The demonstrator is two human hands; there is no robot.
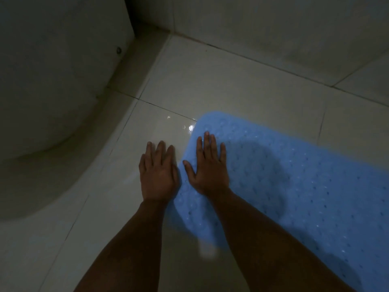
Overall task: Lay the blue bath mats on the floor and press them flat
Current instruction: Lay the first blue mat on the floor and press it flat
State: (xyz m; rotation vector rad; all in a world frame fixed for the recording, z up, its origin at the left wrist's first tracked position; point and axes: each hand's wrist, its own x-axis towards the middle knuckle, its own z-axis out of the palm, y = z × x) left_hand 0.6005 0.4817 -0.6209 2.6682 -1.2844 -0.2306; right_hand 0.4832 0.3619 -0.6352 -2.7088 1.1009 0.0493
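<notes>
Your right hand [210, 167] lies flat, fingers straight, pressing the blue bath mat [294, 175] at centre-right to seat it; your left hand [157, 171] rests flat on the floor [231, 85] alongside, likely bracing you.

Blue bath mat [294, 175] spread on the tiled floor.
Light blue, soft-looking, dotted all over with small holes and round bumps, with a rounded corner. It lies flat and runs slantwise from the middle toward the lower right edge, where it leaves the view.
</notes>
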